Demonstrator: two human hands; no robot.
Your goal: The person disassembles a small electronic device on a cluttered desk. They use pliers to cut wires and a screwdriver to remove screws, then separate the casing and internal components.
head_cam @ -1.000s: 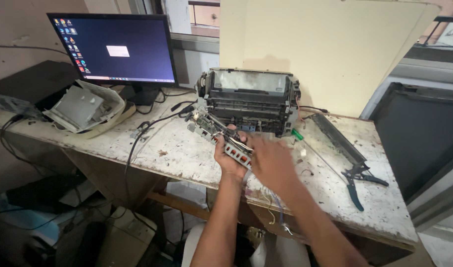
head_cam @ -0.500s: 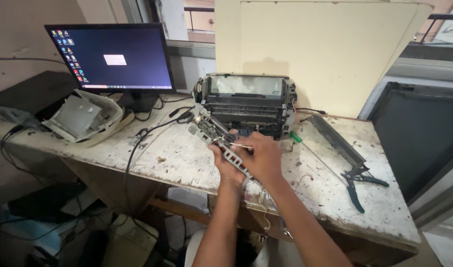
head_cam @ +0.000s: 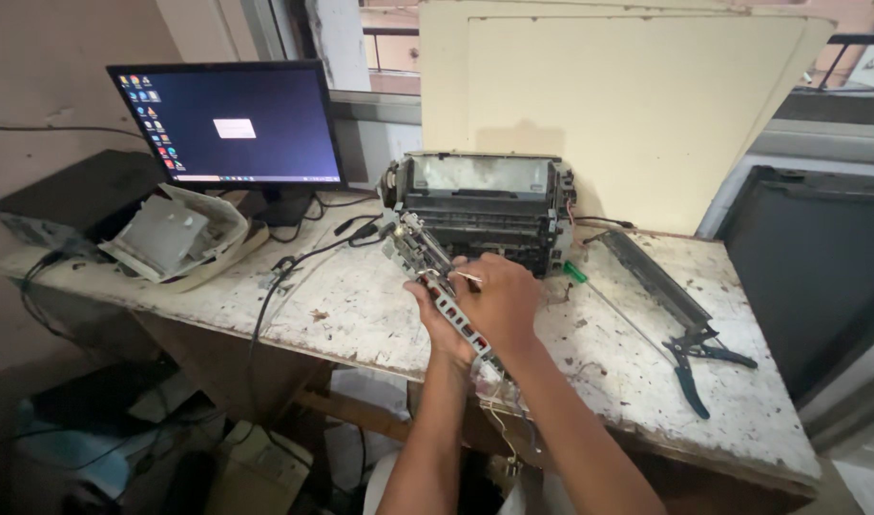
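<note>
My left hand point(head_cam: 435, 319) is cupped under a long metal printer assembly point(head_cam: 435, 277), fingers wrapped up around its lower half and holding it from below; my right hand point(head_cam: 499, 303) is curled over the top of the same part, fingertips pinched narrow on something small and pale at its upper edge, though I cannot tell what that bit is. The assembly runs slantwise between my hands, its far end tilted up toward a stripped-down printer body point(head_cam: 482, 212) and its near end pointing back at my wrists, where thin loose wires point(head_cam: 499, 420) hang off it past the table edge; it sits just above the worn, paint-flecked table point(head_cam: 361, 315), right in front of the printer body.

Just right of my hands a green-handled screwdriver point(head_cam: 599, 291) lies on the table; beyond it a long dark printer part point(head_cam: 652, 278) lies at an angle, with dark-handled pliers point(head_cam: 697, 367) at its near end. To the left, black cables point(head_cam: 294, 272) trail across the top toward a lit monitor point(head_cam: 229, 124); left of that rests a pale grey printer cover point(head_cam: 175, 236), against a black box point(head_cam: 74, 195). A cream board point(head_cam: 628, 105) leans behind the printer body.
</note>
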